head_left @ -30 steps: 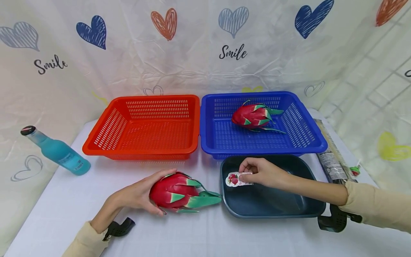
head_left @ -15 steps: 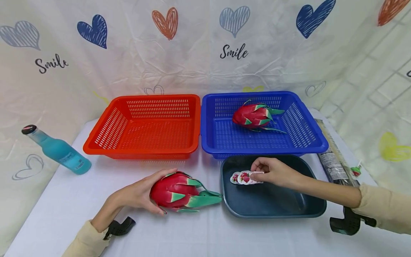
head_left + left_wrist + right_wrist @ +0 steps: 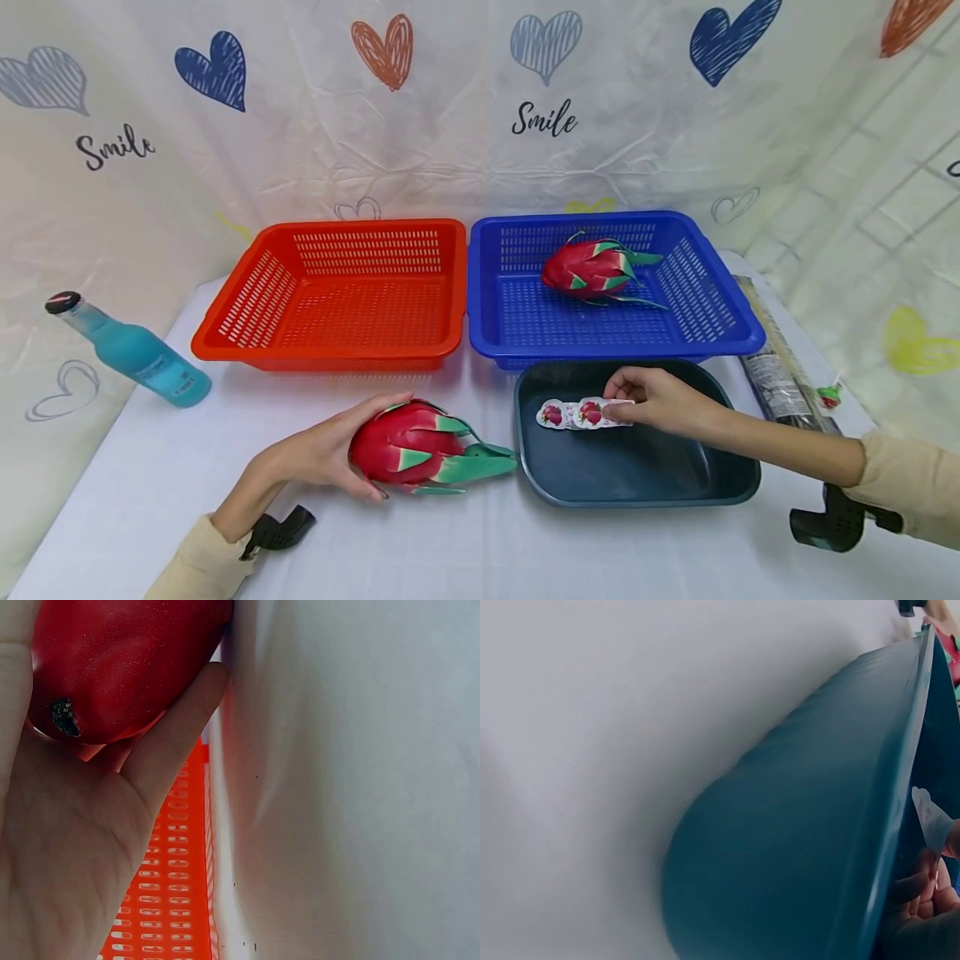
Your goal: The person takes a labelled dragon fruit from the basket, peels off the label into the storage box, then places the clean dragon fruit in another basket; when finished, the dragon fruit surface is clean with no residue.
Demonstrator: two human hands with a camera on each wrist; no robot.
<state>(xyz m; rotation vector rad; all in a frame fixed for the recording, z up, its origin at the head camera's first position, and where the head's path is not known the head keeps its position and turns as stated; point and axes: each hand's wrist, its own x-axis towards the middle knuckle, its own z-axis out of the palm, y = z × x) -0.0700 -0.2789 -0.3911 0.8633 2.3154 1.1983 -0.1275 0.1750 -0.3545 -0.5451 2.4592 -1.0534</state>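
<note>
On the near side of the table, my left hand (image 3: 318, 454) grips the rounded end of a red dragon fruit (image 3: 408, 446) with green leaf tips. In the left wrist view the palm and fingers wrap the red dragon fruit (image 3: 127, 667). Over the dark teal tub (image 3: 637, 483), my right hand (image 3: 660, 402) pinches one end of a small white label (image 3: 590, 412) printed with a dragon fruit. Beside it, to the left, lies a matching label (image 3: 555, 414), its edge meeting the held one. The right wrist view shows the label (image 3: 932, 817) between the fingers, partly hidden by the tub's wall.
A red basket (image 3: 217, 346) and a blue basket (image 3: 622, 346) stand side by side at the back; another dragon fruit (image 3: 588, 271) lies in the blue one. A blue bottle (image 3: 142, 358) is at left. A clear plastic package (image 3: 780, 387) and a small lollipop (image 3: 829, 397) sit at right.
My right hand has moved to the right with its label, uncovering the second label on the tub's floor. The left hand and its dragon fruit stay still.
</note>
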